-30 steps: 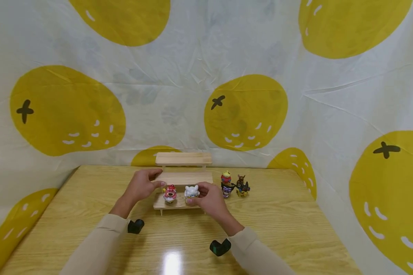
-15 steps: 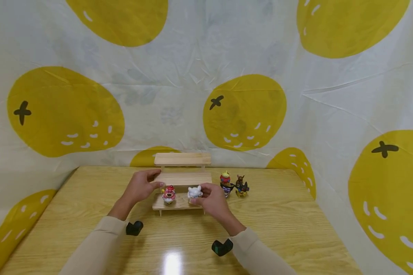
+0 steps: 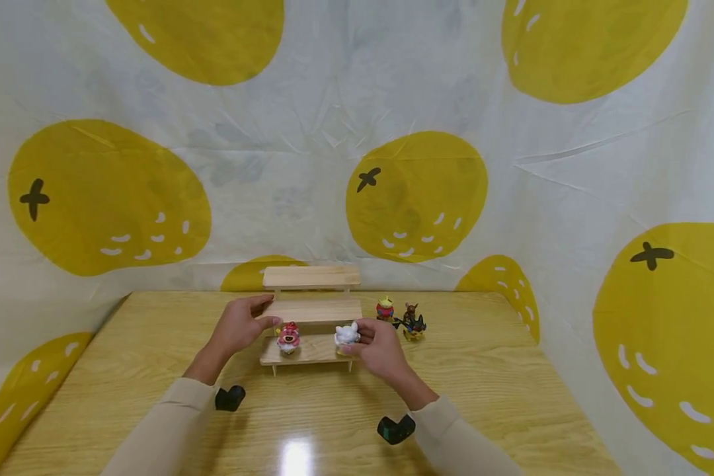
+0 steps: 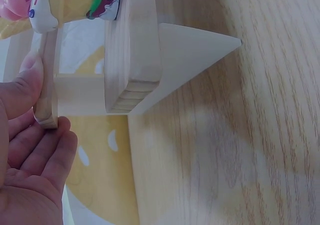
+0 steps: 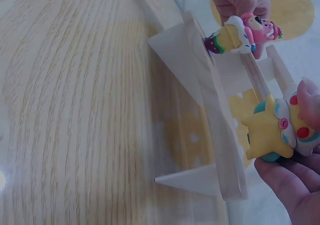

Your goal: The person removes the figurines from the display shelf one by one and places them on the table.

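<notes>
A three-step wooden display stand (image 3: 312, 311) stands on the table. My left hand (image 3: 238, 327) grips the left end of its middle step, thumb on top and fingers below, as the left wrist view shows. In my right hand (image 3: 385, 354) is a small figurine (image 3: 346, 334) with a white hood, which I pinch between thumb and fingers at the right end of the lowest step. The right wrist view shows its yellow body and red cheeks (image 5: 302, 132). A pink bear figurine (image 3: 288, 338) on a cone-like base stands at the left of the lowest step.
Right of the stand, several small figurines are grouped on the table, among them a red and yellow one (image 3: 385, 309), a brown one (image 3: 411, 311) and a black and yellow one (image 3: 414, 328). A fruit-print cloth (image 3: 274, 185) hangs behind the table (image 3: 482, 383).
My right hand has moved right along the lowest step with the white-hooded figurine, widening its distance from the pink bear figurine. My left hand keeps its grip on the middle step.
</notes>
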`<control>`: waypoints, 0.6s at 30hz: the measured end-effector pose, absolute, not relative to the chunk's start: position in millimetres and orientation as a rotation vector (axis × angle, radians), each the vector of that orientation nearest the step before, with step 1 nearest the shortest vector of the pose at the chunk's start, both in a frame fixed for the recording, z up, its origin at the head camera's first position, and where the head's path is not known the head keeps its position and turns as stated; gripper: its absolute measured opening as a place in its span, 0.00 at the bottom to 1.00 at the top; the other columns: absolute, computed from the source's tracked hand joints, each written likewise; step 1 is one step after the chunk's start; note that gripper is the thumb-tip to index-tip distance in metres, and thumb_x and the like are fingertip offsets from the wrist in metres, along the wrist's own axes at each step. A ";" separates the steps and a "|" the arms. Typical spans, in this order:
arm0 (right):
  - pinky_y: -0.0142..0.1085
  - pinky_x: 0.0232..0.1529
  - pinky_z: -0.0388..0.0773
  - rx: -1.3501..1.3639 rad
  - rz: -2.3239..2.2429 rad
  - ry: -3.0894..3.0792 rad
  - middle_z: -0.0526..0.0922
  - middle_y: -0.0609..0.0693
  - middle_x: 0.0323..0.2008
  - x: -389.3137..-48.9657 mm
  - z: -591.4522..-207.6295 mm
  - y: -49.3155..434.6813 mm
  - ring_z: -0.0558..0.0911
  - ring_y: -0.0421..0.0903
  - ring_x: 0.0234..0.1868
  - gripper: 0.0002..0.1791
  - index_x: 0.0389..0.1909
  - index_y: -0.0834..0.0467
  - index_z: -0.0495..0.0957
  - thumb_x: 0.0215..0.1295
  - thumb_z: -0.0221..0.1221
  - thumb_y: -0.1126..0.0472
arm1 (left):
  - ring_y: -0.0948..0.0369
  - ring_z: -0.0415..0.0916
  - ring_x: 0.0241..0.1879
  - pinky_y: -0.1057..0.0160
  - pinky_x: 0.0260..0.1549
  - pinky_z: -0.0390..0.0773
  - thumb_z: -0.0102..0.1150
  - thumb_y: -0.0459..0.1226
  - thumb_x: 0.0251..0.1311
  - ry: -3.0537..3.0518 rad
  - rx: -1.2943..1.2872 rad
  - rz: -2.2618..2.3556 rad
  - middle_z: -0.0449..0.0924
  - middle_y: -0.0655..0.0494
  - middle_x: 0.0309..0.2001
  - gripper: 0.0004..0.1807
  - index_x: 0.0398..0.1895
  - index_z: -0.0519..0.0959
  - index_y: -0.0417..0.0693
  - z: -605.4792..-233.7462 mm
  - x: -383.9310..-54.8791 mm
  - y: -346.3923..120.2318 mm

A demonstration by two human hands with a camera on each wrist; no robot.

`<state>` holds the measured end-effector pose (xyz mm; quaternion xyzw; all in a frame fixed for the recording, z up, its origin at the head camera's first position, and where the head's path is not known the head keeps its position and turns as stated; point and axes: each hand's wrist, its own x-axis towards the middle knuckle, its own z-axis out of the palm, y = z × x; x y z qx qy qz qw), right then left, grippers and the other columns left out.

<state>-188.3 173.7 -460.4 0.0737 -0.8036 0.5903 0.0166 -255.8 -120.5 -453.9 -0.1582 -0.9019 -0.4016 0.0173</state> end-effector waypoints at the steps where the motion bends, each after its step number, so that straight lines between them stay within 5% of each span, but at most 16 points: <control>1: 0.38 0.46 0.90 0.229 1.834 -2.500 0.89 0.68 0.48 -187.8 -459.7 175.1 0.90 0.59 0.50 0.18 0.51 0.72 0.83 0.60 0.71 0.73 | 0.39 0.77 0.67 0.40 0.64 0.80 0.66 0.40 0.70 -2.803 -0.492 -1.249 0.77 0.37 0.69 0.32 0.73 0.72 0.35 -453.9 -255.7 -120.4; 18: 0.31 0.42 0.89 0.293 1.837 -2.505 0.88 0.71 0.46 -184.5 -460.2 204.0 0.90 0.55 0.47 0.19 0.50 0.77 0.81 0.58 0.71 0.75 | 0.38 0.75 0.68 0.40 0.65 0.78 0.66 0.40 0.71 -2.808 -0.470 -1.282 0.75 0.37 0.70 0.33 0.74 0.71 0.36 -453.9 -255.0 -120.2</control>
